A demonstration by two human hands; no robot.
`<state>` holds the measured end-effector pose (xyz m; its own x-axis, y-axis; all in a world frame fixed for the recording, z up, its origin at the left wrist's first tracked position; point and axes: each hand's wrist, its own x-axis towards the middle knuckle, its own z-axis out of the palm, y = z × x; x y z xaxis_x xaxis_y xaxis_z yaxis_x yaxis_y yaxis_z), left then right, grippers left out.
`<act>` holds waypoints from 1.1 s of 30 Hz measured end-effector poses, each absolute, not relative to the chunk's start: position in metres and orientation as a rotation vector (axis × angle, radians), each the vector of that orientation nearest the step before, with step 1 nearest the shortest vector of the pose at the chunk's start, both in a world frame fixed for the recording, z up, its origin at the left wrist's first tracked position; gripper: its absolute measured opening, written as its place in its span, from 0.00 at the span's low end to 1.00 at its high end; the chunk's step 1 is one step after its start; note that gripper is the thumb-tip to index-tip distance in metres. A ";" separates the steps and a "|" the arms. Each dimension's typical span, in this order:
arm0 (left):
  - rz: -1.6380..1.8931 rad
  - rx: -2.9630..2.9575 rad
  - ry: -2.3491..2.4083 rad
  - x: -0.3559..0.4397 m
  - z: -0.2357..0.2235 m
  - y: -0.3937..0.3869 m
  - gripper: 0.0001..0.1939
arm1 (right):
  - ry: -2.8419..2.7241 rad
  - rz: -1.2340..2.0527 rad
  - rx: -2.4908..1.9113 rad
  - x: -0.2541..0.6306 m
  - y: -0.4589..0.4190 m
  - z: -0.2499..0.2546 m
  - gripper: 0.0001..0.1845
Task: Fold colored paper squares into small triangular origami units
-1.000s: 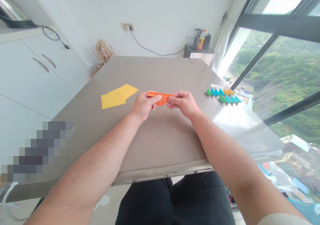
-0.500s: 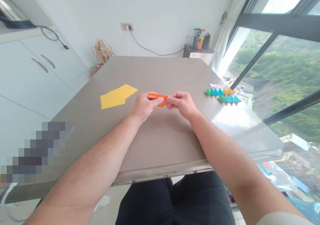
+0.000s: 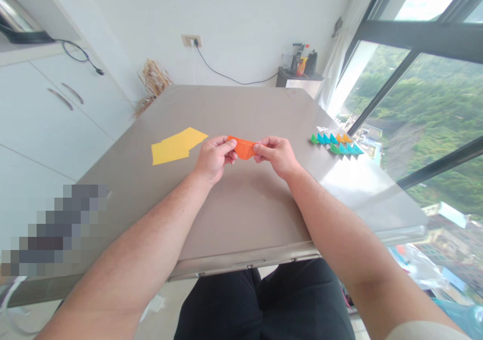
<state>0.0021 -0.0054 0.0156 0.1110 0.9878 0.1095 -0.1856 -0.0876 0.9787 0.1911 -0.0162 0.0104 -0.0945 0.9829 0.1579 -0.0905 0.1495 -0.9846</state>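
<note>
I hold a small folded orange paper piece (image 3: 243, 148) just above the grey table (image 3: 241, 214), near its middle. My left hand (image 3: 212, 157) pinches its left end between thumb and fingers. My right hand (image 3: 275, 155) pinches its right end the same way. The paper now hangs as a downward-pointing triangle between the two hands. Both forearms reach in from the near edge of the table.
Yellow paper sheets (image 3: 177, 145) lie flat to the left of my hands. A cluster of small folded triangles (image 3: 335, 143) in teal, green and orange sits at the right, near the window. White cabinets stand at the left, a wall socket with a cable behind.
The orange paper went from a long flat strip to a shorter folded triangle. My hands moved closer together, staying at the same spot over the table.
</note>
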 end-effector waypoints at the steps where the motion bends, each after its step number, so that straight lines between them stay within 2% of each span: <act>1: 1.282 1.197 0.947 0.003 0.016 -0.005 0.08 | -1.299 1.205 -0.985 0.191 -0.017 0.011 0.16; 6: 1.343 1.173 0.949 0.007 0.015 -0.006 0.08 | -1.320 1.173 -1.000 0.187 -0.019 0.013 0.15; 14: 1.321 1.216 0.969 0.010 0.012 -0.008 0.11 | -1.404 1.045 -1.113 0.182 -0.020 0.011 0.07; 20: 1.351 1.206 0.949 0.013 0.011 -0.008 0.11 | -1.410 1.033 -1.073 0.181 -0.019 0.011 0.11; 28: 1.329 1.164 0.885 0.012 0.013 -0.010 0.13 | -1.396 1.021 -1.098 0.179 -0.020 0.012 0.10; 33: 1.245 1.264 0.928 0.013 0.013 -0.011 0.08 | -1.418 1.004 -1.114 0.179 -0.023 0.014 0.10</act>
